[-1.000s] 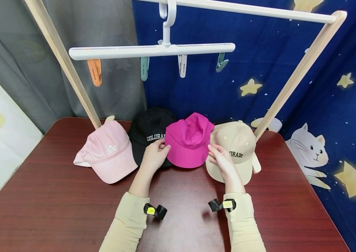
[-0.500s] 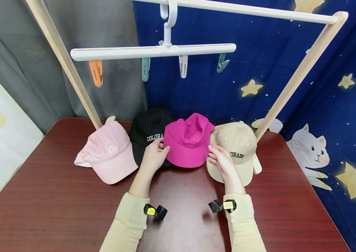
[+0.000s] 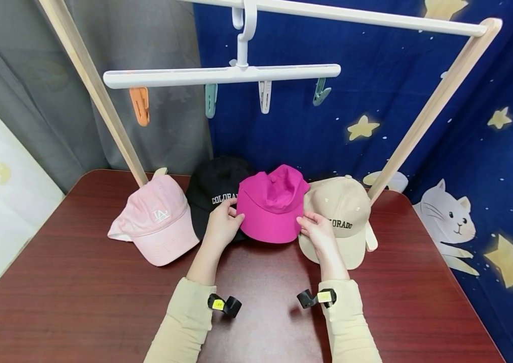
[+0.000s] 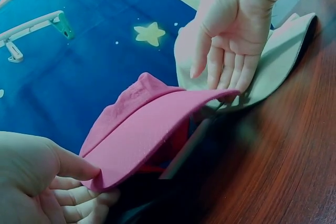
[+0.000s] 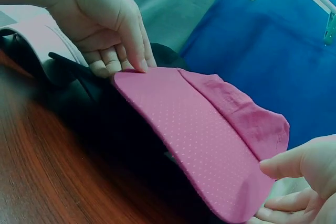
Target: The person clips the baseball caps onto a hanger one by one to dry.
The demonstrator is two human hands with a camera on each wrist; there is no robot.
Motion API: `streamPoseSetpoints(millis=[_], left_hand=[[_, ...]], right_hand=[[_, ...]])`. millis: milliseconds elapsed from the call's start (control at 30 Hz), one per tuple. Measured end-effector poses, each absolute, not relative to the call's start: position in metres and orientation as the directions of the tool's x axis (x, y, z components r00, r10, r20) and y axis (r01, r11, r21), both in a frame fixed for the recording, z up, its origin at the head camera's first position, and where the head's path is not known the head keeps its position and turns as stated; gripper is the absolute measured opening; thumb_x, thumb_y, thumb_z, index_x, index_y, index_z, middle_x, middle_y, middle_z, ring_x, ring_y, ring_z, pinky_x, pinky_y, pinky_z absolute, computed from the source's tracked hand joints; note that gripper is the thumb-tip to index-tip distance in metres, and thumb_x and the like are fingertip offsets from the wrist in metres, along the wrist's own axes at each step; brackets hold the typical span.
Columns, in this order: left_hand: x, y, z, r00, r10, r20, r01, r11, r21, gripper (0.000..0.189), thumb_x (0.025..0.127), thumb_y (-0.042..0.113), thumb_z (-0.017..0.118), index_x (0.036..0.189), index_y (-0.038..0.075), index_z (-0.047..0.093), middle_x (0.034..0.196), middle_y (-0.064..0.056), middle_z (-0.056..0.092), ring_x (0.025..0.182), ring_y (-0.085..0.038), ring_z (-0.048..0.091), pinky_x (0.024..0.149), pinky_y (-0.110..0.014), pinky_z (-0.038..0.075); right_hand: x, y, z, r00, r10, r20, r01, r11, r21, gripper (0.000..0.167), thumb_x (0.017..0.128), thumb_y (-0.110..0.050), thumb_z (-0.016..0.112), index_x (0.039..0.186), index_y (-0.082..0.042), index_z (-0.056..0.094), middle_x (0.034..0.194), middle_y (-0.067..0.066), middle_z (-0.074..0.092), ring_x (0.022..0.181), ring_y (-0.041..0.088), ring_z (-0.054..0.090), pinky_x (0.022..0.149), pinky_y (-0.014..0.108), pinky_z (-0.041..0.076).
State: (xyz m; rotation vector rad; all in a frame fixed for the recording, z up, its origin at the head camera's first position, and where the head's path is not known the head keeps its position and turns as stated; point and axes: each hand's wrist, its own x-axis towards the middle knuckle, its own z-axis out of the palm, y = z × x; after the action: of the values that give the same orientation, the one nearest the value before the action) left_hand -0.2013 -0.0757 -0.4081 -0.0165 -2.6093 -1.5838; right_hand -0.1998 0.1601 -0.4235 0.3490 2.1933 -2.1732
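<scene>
A curtained-off tabletop setup, the building around it impossible to tell, shown by a grey curtain (image 3: 156,131), starry blue curtain (image 3: 283,136), reddish-brown table (image 3: 79,292) and hanging rack (image 3: 374,18)

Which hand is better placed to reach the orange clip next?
Probably the left hand: the orange clip hangs leftmost on the hanger, and the right hand is farther across. The left pinches the magenta cap, so it would first need to let go.

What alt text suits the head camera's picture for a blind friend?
Someone's left hand and right hand pinch a magenta fabric cap by its brim. A pale pink cap, black cap and beige cap flank it on a reddish-brown wooden table; a straight white hanger with four clips hangs above.
</scene>
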Motion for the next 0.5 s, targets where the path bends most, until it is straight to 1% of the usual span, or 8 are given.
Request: streamPoseSetpoints(millis=[167, 233, 400, 500], left_hand=[[-0.2015, -0.0764, -0.4087, -0.994, -0.043, 0.103, 0.07, 0.477, 0.876, 0.039, 0.086, 0.004, 0.067, 0.123, -0.006, 0.058, 0.079, -0.009, 0.066, 0.07, -0.019, 0.063, 0.068, -0.035, 0.05], [-0.2017, -0.0768, -0.4093, -0.993, -0.043, 0.106, 0.073, 0.478, 0.875, 0.038, 0.085, 0.003, 0.067, 0.121, -0.006, 0.059, 0.079, -0.009, 0.066, 0.07, -0.018, 0.063, 0.068, -0.034, 0.05], [-0.2017, -0.0774, -0.4096, -0.995, -0.036, 0.096, 0.068, 0.465, 0.883, 0.038, 0.086, 0.003, 0.067, 0.121, -0.006, 0.059, 0.079, -0.009, 0.066, 0.069, -0.017, 0.062, 0.067, -0.033, 0.05], [-0.2014, -0.0773, -0.4087, -0.996, -0.034, 0.088, 0.063, 0.455, 0.888, 0.038, 0.086, 0.003, 0.067, 0.122, -0.006, 0.058, 0.08, -0.01, 0.066, 0.066, -0.017, 0.061, 0.064, -0.032, 0.051]], right_hand=[[-0.2005, 0.1604, -0.4251, -0.972, 0.161, -0.173, 0.178, 0.014, -0.984, 0.043, 0.091, 0.003, 0.058, 0.129, 0.018, 0.045, 0.122, 0.032, 0.054, 0.077, 0.006, 0.06, 0.075, 0.022, 0.051], [-0.2008, 0.16, -0.4253, -0.972, 0.165, -0.17, 0.174, 0.012, -0.985, 0.042, 0.09, 0.004, 0.058, 0.128, 0.019, 0.046, 0.118, 0.031, 0.056, 0.076, 0.005, 0.06, 0.07, 0.02, 0.051], [-0.2021, 0.1594, -0.4259, -0.97, 0.177, -0.169, 0.172, 0.004, -0.985, 0.041, 0.089, 0.006, 0.06, 0.126, 0.019, 0.047, 0.108, 0.025, 0.059, 0.071, 0.002, 0.059, 0.065, 0.018, 0.051], [-0.2023, 0.1594, -0.4262, -0.969, 0.181, -0.168, 0.171, 0.004, -0.985, 0.041, 0.088, 0.007, 0.061, 0.126, 0.018, 0.048, 0.106, 0.022, 0.06, 0.07, 0.001, 0.059, 0.063, 0.018, 0.051]])
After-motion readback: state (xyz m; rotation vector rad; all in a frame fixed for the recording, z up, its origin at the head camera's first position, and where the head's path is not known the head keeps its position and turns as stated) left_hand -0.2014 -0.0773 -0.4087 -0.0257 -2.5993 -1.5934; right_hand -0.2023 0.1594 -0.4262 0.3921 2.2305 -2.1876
